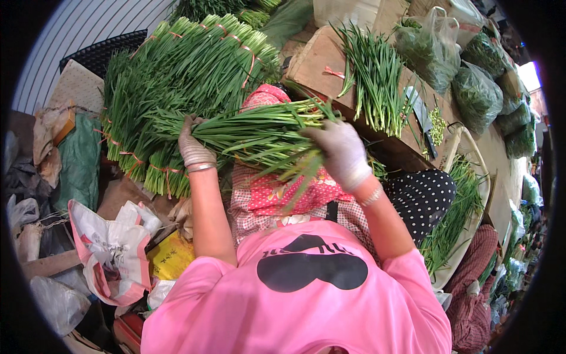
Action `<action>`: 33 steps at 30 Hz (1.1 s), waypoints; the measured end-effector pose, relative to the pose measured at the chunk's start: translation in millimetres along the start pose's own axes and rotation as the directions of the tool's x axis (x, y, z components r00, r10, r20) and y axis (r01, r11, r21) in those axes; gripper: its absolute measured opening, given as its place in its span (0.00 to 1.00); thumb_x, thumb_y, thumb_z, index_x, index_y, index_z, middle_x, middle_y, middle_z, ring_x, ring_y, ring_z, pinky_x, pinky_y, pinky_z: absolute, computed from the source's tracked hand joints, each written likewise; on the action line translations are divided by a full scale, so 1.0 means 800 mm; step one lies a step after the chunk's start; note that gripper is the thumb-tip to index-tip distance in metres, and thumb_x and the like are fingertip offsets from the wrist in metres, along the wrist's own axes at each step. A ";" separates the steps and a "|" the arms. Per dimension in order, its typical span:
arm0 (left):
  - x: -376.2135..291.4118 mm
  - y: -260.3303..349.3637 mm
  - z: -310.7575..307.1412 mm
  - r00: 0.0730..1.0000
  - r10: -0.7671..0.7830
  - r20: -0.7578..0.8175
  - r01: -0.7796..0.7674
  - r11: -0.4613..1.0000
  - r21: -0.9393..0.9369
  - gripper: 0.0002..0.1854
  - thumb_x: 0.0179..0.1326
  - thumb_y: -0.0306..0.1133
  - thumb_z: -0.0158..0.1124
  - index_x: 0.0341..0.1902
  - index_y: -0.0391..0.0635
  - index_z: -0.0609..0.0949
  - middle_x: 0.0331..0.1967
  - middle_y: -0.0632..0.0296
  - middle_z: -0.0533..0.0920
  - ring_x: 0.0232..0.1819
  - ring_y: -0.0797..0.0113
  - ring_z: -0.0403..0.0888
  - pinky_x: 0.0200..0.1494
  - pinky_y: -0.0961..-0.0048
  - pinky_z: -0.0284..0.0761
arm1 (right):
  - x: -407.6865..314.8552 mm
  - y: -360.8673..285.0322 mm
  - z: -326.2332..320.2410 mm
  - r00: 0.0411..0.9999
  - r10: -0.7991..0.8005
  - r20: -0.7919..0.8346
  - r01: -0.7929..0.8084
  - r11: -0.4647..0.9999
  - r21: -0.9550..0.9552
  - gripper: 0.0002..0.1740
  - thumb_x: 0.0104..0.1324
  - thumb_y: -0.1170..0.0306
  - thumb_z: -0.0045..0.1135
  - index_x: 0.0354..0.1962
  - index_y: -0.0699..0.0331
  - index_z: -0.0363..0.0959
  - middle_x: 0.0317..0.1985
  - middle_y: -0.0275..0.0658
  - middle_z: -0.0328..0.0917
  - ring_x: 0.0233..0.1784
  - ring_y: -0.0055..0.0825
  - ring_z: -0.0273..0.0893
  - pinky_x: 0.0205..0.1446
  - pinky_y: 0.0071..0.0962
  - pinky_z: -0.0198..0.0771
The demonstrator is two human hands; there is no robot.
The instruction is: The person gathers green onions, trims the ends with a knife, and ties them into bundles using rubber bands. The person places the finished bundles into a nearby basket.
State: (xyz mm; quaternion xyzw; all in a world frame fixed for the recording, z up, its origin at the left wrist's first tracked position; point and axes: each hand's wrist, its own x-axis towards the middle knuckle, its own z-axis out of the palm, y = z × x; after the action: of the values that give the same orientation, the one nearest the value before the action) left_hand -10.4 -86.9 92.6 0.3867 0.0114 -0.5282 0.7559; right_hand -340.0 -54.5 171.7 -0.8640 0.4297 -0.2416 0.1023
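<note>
My left hand (193, 144), in a thin light glove, is closed around the leafy end of a loose bunch of garlic chives (256, 132) lying across my lap. At the pale stem end, my gloved right hand (338, 148) is blurred, with some yellowish-green blades at its fingers; its exact grip is unclear. Stacked bundles of chives (177, 84) tied with pink ties lie just beyond my left hand. On the wooden board to the right rest another pile of chives (376, 79), a pink tie (334, 72) and a cleaver (419, 110).
Plastic bags of greens (477, 95) stand at the upper right. A pale sack holding chives (457, 208) is right of my polka-dot-covered knee (420, 199). Small trimmings (437, 126) lie beside the cleaver. At the left are a green sack (79, 163) and a crumpled white-and-pink bag (110, 252).
</note>
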 end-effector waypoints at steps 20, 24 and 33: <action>0.009 0.004 -0.021 0.990 0.017 0.142 -0.004 0.996 -0.088 0.11 0.65 0.37 0.64 0.40 0.44 0.74 0.25 0.69 0.70 0.31 0.68 0.69 0.40 0.67 0.72 | -0.083 0.085 -0.005 0.587 0.444 0.677 -0.398 0.886 -0.236 0.19 0.55 0.67 0.65 0.46 0.59 0.80 0.46 0.52 0.81 0.51 0.50 0.79 0.54 0.41 0.74; 0.006 0.003 -0.021 0.924 0.013 0.382 0.060 0.982 -0.179 0.10 0.66 0.37 0.62 0.40 0.44 0.75 0.25 0.70 0.65 0.29 0.69 0.64 0.44 0.67 0.68 | -0.052 0.061 -0.030 0.897 0.276 0.345 -0.325 0.941 0.093 0.20 0.57 0.58 0.67 0.45 0.58 0.79 0.42 0.48 0.76 0.46 0.49 0.77 0.51 0.41 0.73; -0.040 0.007 0.021 0.770 0.141 0.622 -0.077 0.989 -0.128 0.08 0.68 0.38 0.59 0.42 0.47 0.79 0.21 0.72 0.60 0.27 0.72 0.59 0.53 0.62 0.67 | 0.041 0.036 0.073 0.738 0.572 0.358 -0.608 0.794 -0.014 0.40 0.55 0.34 0.58 0.32 0.70 0.82 0.33 0.56 0.82 0.37 0.51 0.82 0.45 0.43 0.76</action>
State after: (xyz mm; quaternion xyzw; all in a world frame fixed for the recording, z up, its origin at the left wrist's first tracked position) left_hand -26.6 -70.8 121.5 0.1514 -0.2390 -0.5811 0.7631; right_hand -313.4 -100.1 120.9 -0.7048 0.6435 -0.0642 0.2917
